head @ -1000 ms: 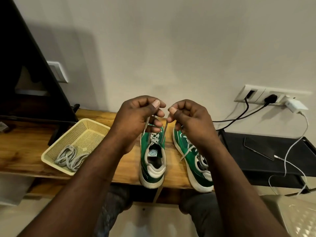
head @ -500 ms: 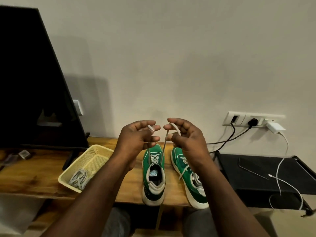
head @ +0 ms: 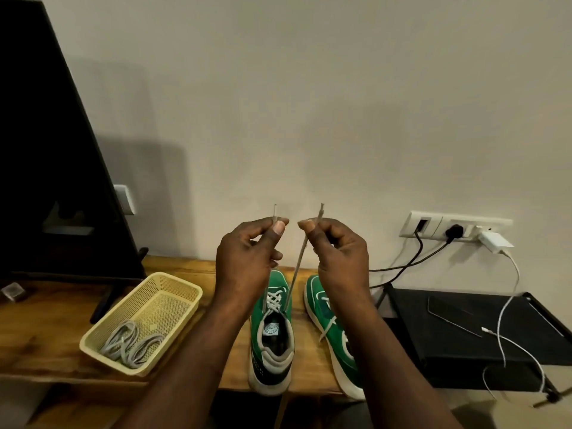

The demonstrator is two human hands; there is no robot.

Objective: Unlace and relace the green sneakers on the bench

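The left hand's (head: 247, 258) fingers (head: 278, 227) pinch one end of the lace (head: 297, 267) between thumb and forefinger, the other fingers loosely curled. The right hand's (head: 337, 252) fingers (head: 309, 226) pinch the other end the same way. Both stiff tips poke up above the pinches at mid-frame.

A second ago both hands sat low over the shoe, curled tight around the lace. Now they are raised well above it, and the strand from the right hand runs straight and taut down to the eyelets. This looks like drawing the slack through and evening the two ends, so relacing of this shoe seems part done, with crossings already showing.

The lace is flat, pale grey and woven, and it should slide easily but twist if let go. It feeds into the centre sneaker (head: 272, 345), which is green fabric with a grey padded collar and a thick white sole, heel toward the camera. The other sneaker (head: 334, 329) stands just to its right in the frame, with a loose lace lying across it.

Both stand on the wooden surface (head: 46, 329), which is warm-grained. At lower left sits a yellow mesh plastic basket (head: 108, 357) holding coiled spare laces (head: 130, 345). A dark screen (head: 46, 150) fills the upper left, and a black stand (head: 464, 329) with a white cable (head: 507, 320) is at the right.
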